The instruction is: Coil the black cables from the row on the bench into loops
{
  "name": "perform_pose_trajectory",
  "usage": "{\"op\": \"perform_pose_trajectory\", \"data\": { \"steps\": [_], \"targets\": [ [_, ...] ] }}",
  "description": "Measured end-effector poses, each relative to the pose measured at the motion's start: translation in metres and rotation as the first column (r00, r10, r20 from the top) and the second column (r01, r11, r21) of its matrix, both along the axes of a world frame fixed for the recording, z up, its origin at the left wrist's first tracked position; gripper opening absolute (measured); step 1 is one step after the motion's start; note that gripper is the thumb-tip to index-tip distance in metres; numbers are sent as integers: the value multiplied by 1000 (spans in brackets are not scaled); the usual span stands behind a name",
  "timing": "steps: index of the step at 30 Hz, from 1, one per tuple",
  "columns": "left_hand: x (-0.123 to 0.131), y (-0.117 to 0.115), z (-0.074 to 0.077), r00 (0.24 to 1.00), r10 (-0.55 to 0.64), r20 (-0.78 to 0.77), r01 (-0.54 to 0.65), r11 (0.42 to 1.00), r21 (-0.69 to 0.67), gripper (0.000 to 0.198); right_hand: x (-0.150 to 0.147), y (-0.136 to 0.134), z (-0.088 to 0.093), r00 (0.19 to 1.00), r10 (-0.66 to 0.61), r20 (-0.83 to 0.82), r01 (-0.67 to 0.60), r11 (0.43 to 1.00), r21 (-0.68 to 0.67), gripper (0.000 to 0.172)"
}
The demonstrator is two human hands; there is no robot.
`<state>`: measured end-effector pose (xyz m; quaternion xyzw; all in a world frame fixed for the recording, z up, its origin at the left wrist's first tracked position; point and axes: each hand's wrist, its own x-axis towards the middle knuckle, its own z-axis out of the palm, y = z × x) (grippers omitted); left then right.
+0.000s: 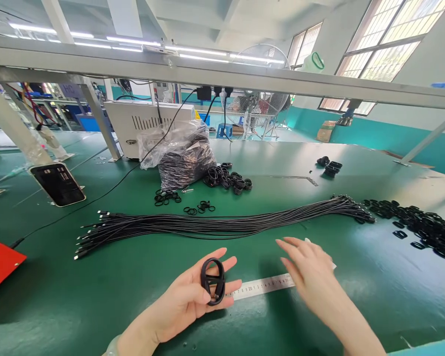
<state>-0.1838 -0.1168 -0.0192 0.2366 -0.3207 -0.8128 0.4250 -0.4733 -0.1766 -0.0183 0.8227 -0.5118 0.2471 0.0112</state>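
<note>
1. Cable bundle (207, 225): lies just beyond; I'd keep loops clear of it.
2. Ruler (261, 286): lying flat, right end partly covered.
3. Right hand (313, 269): fingers apart, looks empty tbh.
4. Left hand (187, 296): palm up, thumb clamped on the coiled cable (221, 281).
5. That coiled cable: sits over the fingers; pinch lightly, keep loops flat imo.

Cable bundle (207, 225) lies behind the ruler (261, 286), left of the loops (426, 225)
</note>
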Motion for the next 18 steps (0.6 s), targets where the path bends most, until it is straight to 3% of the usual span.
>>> {"op": "perform_pose_trajectory", "data": {
  "steps": [2, 3, 6, 8, 9, 10, 11, 13, 18],
  "targets": [
    [0, -1, -2, 999, 2, -41, -1, 999, 35, 68, 35, 9, 23, 966, 169, 195, -207, 958, 198, 29],
    [0, -1, -3, 999, 6, -50, -3, 999, 48, 69, 52, 12, 33, 933, 216, 286, -303, 903, 304, 26],
    [-1, 0, -3, 1000, 13, -27, -11, 997, 77, 68, 89, 10, 45, 820, 235, 523, -541, 616, 573, 23],
    [-1, 0, -2, 999, 40, 25, -42, 996, 84, 69, 100, 4, 41, 735, 117, 668, -652, 393, 648, 32],
    [-1, 0, -1, 995, 78, 69, -83, 994, 68, 71, 103, 0, 37, 690, 36, 723, -696, 311, 648, 37],
    [-2, 0, -1, 983, 136, 126, -141, 990, 31, 73, 105, -4, 33, 648, -43, 761, -727, 263, 634, 41],
    [-4, -1, 0, 961, 203, 190, -202, 979, -24, 75, 105, -7, 28, 613, -110, 782, -745, 248, 619, 43],
    [-7, -2, 1, 900, 321, 296, -289, 946, -146, 75, 105, -10, 20, 574, -186, 797, -750, 271, 604, 45],
    [-16, -4, -2, 843, 380, 382, -316, 923, -221, 75, 110, -5, 8, 536, -288, 794, -734, 306, 607, 47]
  ]
}}
